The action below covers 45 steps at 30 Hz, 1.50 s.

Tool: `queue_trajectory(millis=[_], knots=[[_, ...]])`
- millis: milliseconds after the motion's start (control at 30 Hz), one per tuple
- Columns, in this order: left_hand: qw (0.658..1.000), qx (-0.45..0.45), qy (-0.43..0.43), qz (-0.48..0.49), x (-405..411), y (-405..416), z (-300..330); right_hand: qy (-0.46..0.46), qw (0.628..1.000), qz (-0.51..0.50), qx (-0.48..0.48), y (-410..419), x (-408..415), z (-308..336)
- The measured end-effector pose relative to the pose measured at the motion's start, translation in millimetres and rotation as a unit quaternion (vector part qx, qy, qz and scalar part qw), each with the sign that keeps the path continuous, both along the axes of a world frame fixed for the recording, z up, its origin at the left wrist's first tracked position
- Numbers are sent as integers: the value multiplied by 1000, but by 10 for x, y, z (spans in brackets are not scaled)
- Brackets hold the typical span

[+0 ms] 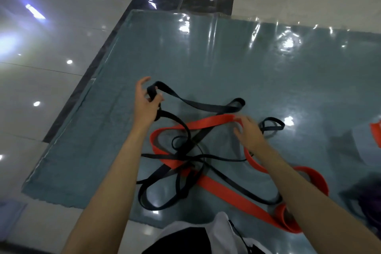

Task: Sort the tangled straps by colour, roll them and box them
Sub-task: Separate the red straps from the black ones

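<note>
One view only: head-worn wide-angle cam, looking forward and steeply down from above the person's own chest. Both bare forearms enter from the bottom edge and reach away from the lens, left hand [147,102] centre-left, right hand [248,131] centre-right, both close to the cam. The grey-blue mat [206,64] fills the middle and right of the frame, near edge right below the lens, far edge in the upper third. Glossy tiled floor [41,80] runs along the left and top. Lines bend toward the edges from lens distortion. No second view, so no shared area.
</note>
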State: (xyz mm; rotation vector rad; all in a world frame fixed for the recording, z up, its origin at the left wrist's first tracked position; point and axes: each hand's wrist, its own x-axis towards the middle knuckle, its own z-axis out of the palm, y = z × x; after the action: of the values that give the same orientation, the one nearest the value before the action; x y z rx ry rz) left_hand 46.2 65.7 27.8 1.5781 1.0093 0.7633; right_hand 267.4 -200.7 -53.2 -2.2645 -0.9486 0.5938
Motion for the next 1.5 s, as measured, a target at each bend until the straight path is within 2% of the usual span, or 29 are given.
queue_trajectory(millis=[133,267,333,400,467,500,567,633,667,733,867,1000,1133,1233,1300,1367,1467,1500], knots=[[995,-42,54,68,-224,396,-139,75,995,-22,-70,-116,54,-280],[985,-53,156,55,-378,568,-365,90,993,-15,-69,-34,-12,-404],[972,-2,233,15,-408,514,-470,85,993,-44,-64,10,-74,-437],[948,114,297,-9,-381,363,-564,88,992,-75,-50,35,-137,-469],[928,221,294,-65,-265,135,-625,107,990,-83,-38,49,-201,-506],[919,246,278,-134,-190,16,-642,119,989,-78,-37,57,-231,-518],[879,237,273,-312,-45,-220,-704,136,988,-68,-39,55,-277,-529],[795,225,349,-443,45,-410,-817,133,988,-72,-31,33,-301,-516],[754,227,397,-471,64,-478,-883,125,989,-79,-24,15,-299,-508],[711,258,450,-475,70,-562,-977,104,991,-87,-13,-45,-277,-491],[683,347,468,-441,12,-596,-948,115,992,-45,-32,-216,-242,-424],[627,359,520,-456,-148,-541,-843,122,990,-10,-64,-303,-303,-375],[632,376,531,-421,-253,-522,-644,135,981,53,-131,-346,-419,-333],[567,395,598,-406,-295,-543,-531,114,979,84,-146,-414,-523,-276],[531,364,650,-404,-275,-579,-481,105,979,100,-146,-461,-589,-242],[532,304,688,-388,-225,-595,-437,100,976,109,-156,-509,-648,-222],[601,245,686,-328,-218,-590,-458,95,977,96,-167,-589,-721,-192],[608,246,689,-308,-228,-588,-448,93,977,93,-166,-617,-739,-185]])
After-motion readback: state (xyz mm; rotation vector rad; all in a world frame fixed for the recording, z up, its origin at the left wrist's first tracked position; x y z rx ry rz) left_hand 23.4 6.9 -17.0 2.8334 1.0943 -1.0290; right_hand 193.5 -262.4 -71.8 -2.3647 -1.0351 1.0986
